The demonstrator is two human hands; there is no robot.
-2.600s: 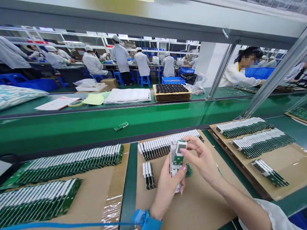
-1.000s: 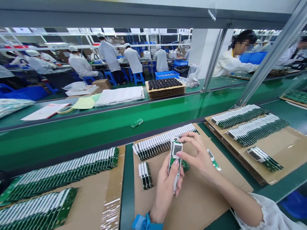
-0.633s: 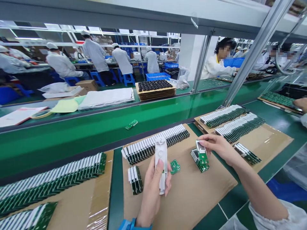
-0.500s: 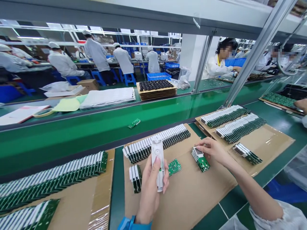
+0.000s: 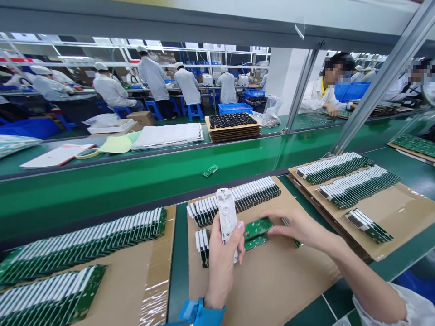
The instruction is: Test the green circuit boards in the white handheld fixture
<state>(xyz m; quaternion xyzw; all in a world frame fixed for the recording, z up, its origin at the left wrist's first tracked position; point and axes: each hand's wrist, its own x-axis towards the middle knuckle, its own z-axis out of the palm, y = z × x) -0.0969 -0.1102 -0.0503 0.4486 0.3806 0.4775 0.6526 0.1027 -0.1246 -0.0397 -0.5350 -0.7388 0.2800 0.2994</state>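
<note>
left grip (image 5: 221,253) — curled, thumb (image 5: 237,234) uppermost | right grip (image 5: 299,225) — pinching, fingertips blurred (image 5: 276,213), forearm (image 5: 362,276) slanting inward

A long white case (image 5: 227,213) is being held at a slant, its far end leaning left, its moulded side facing the camera. A blurred green circuit board (image 5: 257,227) is being held just right of it, partly covering another green board (image 5: 255,243) below.

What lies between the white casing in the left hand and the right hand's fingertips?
The head view shows a green circuit board held by the right hand and, partly hidden below it, a second green board on the cardboard.
</note>
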